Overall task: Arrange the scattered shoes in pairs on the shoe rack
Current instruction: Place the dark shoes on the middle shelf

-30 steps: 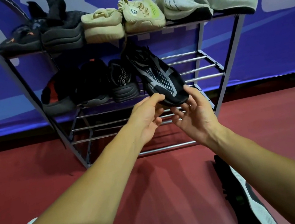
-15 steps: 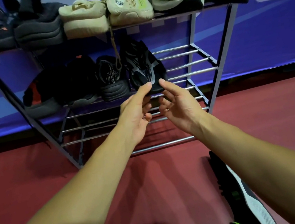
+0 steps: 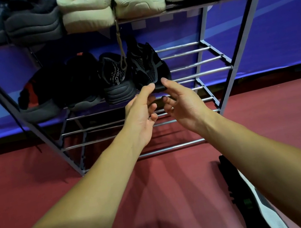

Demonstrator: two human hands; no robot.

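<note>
a: left hand [image 3: 141, 113]?
b: thumb tip on the toe of the black mesh sneaker [image 3: 147, 68]; fingers loosely curled beneath, gripping nothing.
a: sneaker location?
b: just above both hands, on the shoe rack [image 3: 199, 74] middle shelf.
a: right hand [image 3: 184, 104]?
b: same: thumb on the toe, fingers slack. black-and-white sneaker [image 3: 249, 201] on the floor, below that forearm.

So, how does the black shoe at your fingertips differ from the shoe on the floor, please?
The black shoe stands on the rack, left hand and right hand touching its toe; the floor shoe lies untouched on the floor. The black shoe is all dark; the floor shoe shows white and green. Both are sneakers.
</note>
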